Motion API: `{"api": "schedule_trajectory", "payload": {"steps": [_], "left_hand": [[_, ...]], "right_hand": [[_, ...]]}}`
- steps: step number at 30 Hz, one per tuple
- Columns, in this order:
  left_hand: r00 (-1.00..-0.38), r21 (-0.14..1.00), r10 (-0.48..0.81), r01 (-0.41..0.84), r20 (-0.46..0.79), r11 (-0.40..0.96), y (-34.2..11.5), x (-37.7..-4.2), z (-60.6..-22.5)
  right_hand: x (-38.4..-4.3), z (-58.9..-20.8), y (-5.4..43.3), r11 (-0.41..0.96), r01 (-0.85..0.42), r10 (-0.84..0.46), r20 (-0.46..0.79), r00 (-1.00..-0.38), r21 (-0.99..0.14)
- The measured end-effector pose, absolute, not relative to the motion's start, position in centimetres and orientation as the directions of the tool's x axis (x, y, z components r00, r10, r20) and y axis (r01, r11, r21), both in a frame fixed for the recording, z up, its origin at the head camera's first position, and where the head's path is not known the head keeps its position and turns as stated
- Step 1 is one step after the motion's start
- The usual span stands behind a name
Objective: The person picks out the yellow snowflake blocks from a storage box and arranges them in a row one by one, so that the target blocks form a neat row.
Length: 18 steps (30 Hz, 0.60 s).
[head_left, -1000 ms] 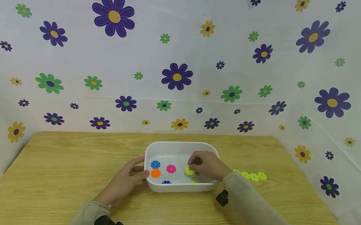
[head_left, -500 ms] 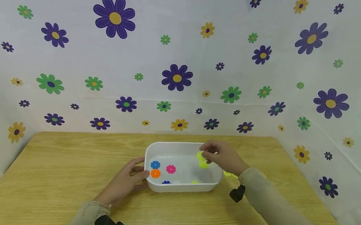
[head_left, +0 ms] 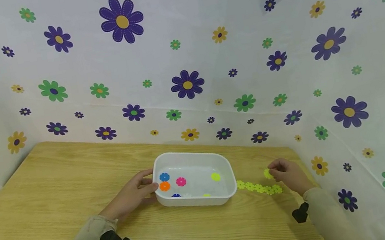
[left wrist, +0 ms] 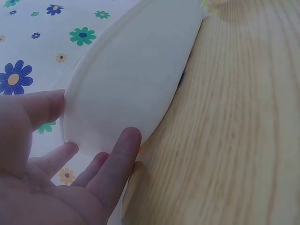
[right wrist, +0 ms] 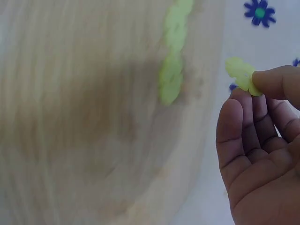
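Note:
My left hand (head_left: 132, 193) holds the left end of a white plastic tray (head_left: 192, 156), its thumb at the rim and its fingers against the outer wall (left wrist: 126, 70). To the right of the tray, my right hand (head_left: 291, 173) pinches a yellow snowflake disc (right wrist: 241, 74) between thumb and fingertips, above the table. A row of joined yellow snowflake discs (head_left: 260, 188) lies on the wood just below that hand. Inside the tray are a light blue disc (head_left: 164, 177), an orange disc (head_left: 165, 186), a pink disc (head_left: 181, 181) and a yellow disc (head_left: 215, 177).
A dark blue disc (head_left: 176, 195) and another yellow disc (head_left: 207, 195) show partly behind the tray's front wall. The wooden table (head_left: 72, 178) meets a white flower-printed sheet (head_left: 151, 59) at its back and sides.
My right hand has carried a yellow disc out of the tray and rightward to above the row, which shows in full now. The left hand stays at the tray's end.

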<state>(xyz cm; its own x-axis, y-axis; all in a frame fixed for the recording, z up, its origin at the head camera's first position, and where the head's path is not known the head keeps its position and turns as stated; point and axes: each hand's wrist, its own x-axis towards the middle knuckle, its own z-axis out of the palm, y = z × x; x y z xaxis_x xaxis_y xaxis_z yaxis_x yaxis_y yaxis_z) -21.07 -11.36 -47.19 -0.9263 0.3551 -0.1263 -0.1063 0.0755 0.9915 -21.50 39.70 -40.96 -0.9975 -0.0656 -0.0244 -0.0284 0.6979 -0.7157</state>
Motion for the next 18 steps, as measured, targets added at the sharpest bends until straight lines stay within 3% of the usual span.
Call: {"api": "schedule_trajectory", "payload": {"steps": [7,18], "left_hand": [[-0.926,0.992,0.357,-0.098,-0.120,0.080,-11.5,-21.0,-47.2],[-0.925,0.991,0.358,-0.106,-0.127,0.078,-11.4,-21.0,-47.0]], "right_hand": [[-20.2,-42.7,43.9,0.785,0.075,0.041,-0.070,-0.997,-0.615],[-20.5,-44.7,45.6,0.774,0.154,0.100,-0.123,-0.987,-0.614]]}}
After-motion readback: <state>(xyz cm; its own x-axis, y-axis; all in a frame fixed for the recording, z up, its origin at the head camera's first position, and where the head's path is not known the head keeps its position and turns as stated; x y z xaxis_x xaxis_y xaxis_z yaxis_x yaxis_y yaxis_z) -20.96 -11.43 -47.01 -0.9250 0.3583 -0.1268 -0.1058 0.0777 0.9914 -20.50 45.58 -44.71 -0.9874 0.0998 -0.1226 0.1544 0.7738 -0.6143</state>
